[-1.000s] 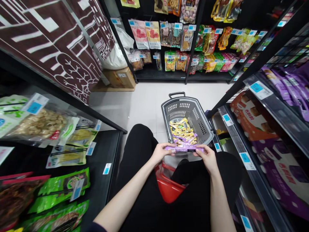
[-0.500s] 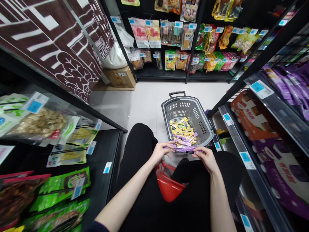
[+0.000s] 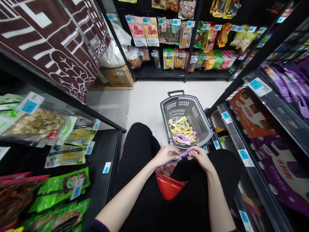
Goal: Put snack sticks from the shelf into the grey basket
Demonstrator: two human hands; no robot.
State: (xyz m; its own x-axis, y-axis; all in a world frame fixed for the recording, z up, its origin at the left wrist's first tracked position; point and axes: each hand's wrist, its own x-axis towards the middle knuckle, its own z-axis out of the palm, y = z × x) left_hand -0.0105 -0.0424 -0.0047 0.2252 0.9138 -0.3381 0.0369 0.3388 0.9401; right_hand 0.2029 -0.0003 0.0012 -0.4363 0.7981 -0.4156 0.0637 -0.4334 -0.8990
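Observation:
Between both hands is a slim purple snack packet [image 3: 181, 156], held just in front of the basket's near rim. My left hand [image 3: 167, 155] pinches its left part, and my right hand [image 3: 199, 157] grips the other end; the fingers partly cover it. Beyond them a grey shopping basket [image 3: 205, 141] stands on the floor, its handle at the far side. Inside lie several slim yellow packets [image 3: 180, 124] with a few purple packets [image 3: 180, 140] at the near end. Below my hands, between my knees, shows a red plastic stool [image 3: 169, 188].
Shelves on the right hold purple packets [image 3: 293, 85] and snack cartons [image 3: 281, 161]. Green bags [image 3: 64, 183] and a clear bag of pale pieces [image 3: 41, 124] hang on the left. Ahead, hanging snack bags [image 3: 169, 59] fill a black rack. A cardboard box [image 3: 119, 76] stands near the curtain [image 3: 60, 42].
My hands have drawn closer together and slightly toward me with the purple packet, which is now tilted. The purple packets in the basket show more clearly. The view has shifted slightly.

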